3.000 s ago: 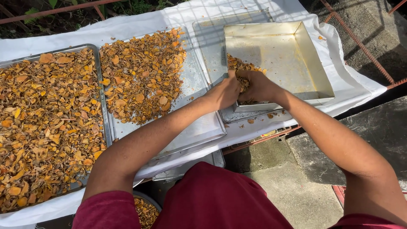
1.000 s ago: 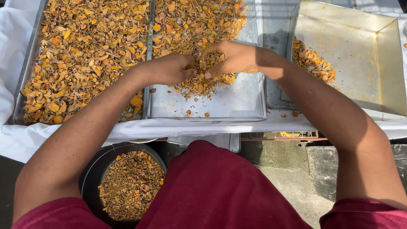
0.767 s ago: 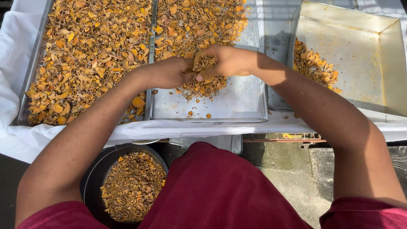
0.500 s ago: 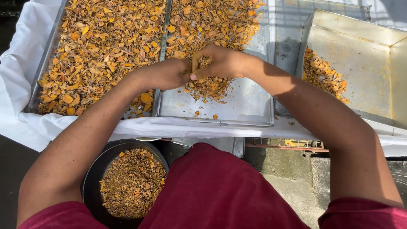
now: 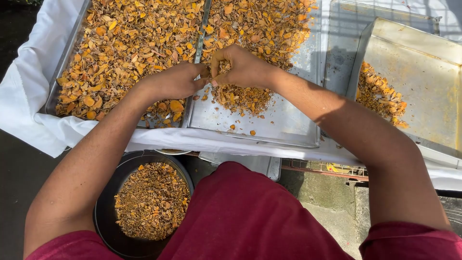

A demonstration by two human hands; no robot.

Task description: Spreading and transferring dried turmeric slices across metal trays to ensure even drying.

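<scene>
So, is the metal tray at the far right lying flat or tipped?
Tipped. The tilted tray leans on another tray, and its orange pieces gather at the lower left side.

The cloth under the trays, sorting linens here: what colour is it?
Plain white cloth, clearest at the left of the head view.

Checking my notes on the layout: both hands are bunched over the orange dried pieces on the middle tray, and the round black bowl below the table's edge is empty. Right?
Not quite. The head view shows the black bowl holds dried pieces. The left hand and right hand are indeed over the middle tray.
</scene>
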